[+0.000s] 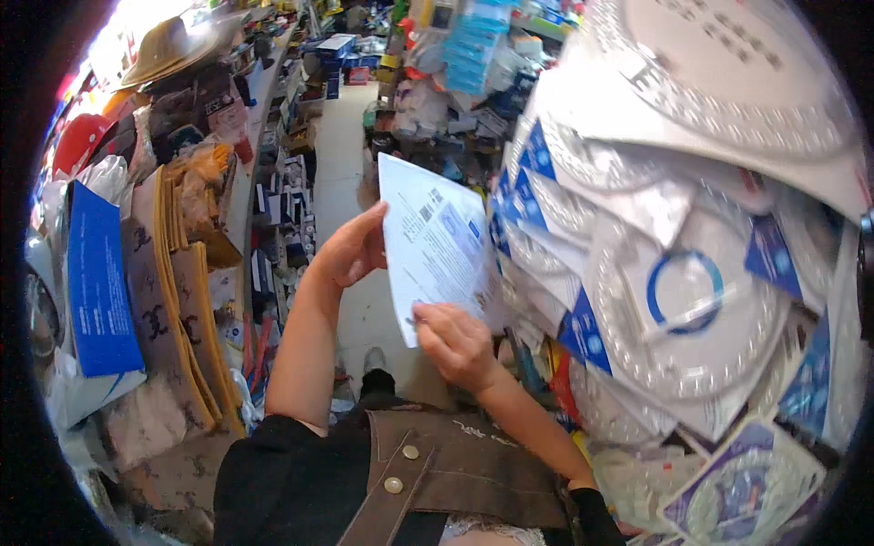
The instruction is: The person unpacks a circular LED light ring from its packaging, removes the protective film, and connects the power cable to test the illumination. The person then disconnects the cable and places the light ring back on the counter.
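Note:
A flat white packet (437, 241) with printed text and a small blue picture is tilted upright in front of my chest. My left hand (353, 247) is closed on its left edge, and its fingers pass behind, out of sight. At the packet's lower edge, my right hand (453, 344) pinches it with curled fingertips. What lies behind or inside the packet is hidden.
At right, clear-wrapped white packages (692, 309) with round beaded rings are heaped close to my right arm. Brown patterned flat boxes (173, 300) and a blue panel (100, 282) stand at left. A pale floor aisle (341, 155) runs ahead between crowded shelves. A straw hat (168, 50) sits far left.

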